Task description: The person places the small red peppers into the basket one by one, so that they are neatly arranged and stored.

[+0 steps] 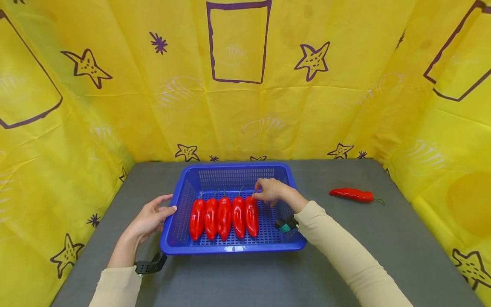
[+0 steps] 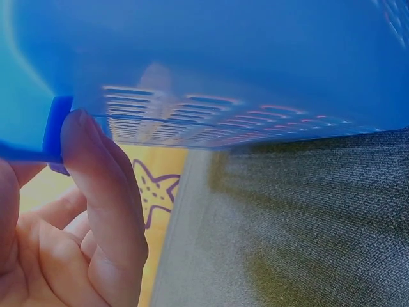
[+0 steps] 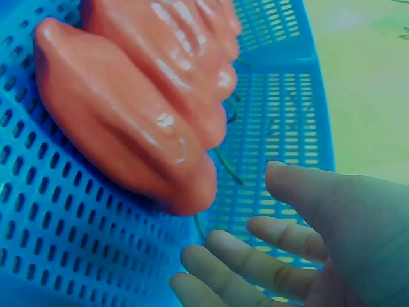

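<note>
A blue plastic basket (image 1: 264, 246) with slotted walls holds several red chili peppers (image 1: 224, 218), lying side by side with green stems toward the far wall. The left hand (image 1: 151, 216) pinches the basket's left rim between thumb and fingers, seen close up in the left wrist view. Inside the basket, the right hand (image 1: 270, 190) is near the stem end of the rightmost pepper (image 3: 121, 121). In the right wrist view its thumb and fingers are spread apart, with nothing held between them.
One more red chili pepper (image 1: 353, 195) lies on the grey table (image 1: 245, 281) to the right of the basket, its stem pointing right. A yellow patterned cloth (image 1: 245, 111) hangs behind the table and along both sides.
</note>
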Tool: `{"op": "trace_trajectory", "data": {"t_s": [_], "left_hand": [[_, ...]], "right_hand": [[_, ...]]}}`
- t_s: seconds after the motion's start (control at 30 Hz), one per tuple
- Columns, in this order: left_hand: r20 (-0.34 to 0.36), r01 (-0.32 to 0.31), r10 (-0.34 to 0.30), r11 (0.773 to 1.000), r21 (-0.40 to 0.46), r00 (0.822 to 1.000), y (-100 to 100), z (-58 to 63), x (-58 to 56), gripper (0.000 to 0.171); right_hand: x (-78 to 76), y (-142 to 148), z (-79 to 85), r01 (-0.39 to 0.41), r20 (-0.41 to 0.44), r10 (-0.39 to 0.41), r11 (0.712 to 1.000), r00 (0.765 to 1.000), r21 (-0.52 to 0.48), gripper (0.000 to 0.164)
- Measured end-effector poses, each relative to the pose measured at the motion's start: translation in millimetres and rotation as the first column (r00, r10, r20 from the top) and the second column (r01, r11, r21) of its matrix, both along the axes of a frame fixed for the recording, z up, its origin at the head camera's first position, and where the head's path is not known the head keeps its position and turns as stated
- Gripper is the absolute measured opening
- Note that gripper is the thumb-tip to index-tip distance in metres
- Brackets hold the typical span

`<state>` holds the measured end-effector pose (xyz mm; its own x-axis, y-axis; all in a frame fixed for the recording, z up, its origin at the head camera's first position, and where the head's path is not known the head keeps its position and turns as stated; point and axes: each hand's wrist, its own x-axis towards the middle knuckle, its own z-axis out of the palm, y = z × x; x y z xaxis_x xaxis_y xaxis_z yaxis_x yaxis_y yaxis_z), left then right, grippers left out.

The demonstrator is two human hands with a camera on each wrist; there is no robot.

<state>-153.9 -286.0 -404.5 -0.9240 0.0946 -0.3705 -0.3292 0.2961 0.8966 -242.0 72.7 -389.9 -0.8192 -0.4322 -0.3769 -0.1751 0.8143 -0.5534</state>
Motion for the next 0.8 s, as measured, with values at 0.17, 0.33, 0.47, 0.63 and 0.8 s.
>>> {"op": "trace_trajectory", "data": {"t_s": [0.17,0.33,0.47,0.63,0.8], "left_hand": [[-0.003,-0.005,0.005,1.0,-0.008,1.0,-0.3,-1.8,0.2,0.068],[-0.009,-0.003,0.003,1.0,-0.001,1.0,-0.2,-2.6,-0.9,0.068],[-0.005,-0.004,0.004,1.0,0.0,1.0,0.2,-1.9,-0.6,0.068],[-0.009,-0.001,0.001,1.0,-0.008,1.0,0.1,-0.8,-0.4,0.068],[-0.002,-0.007,0.007,1.0,-0.012,1.0,-0.3,-1.4,-0.2,0.068]], "right_hand": [[3.1,4.7,6.0,-0.04,-0.083,0.037,0.999,0.996,-0.036,0.038],[6.7,11.5,10.7,-0.078,-0.201,0.058,0.992,0.978,-0.096,0.035],[9.2,17.8,16.0,-0.077,-0.255,0.038,0.986,0.966,-0.147,0.032],[12.3,28.1,22.1,-0.061,-0.311,-0.005,0.977,0.95,-0.204,0.031],[14.0,43.6,28.3,-0.035,-0.381,-0.06,0.971,0.923,-0.238,0.03]]}}
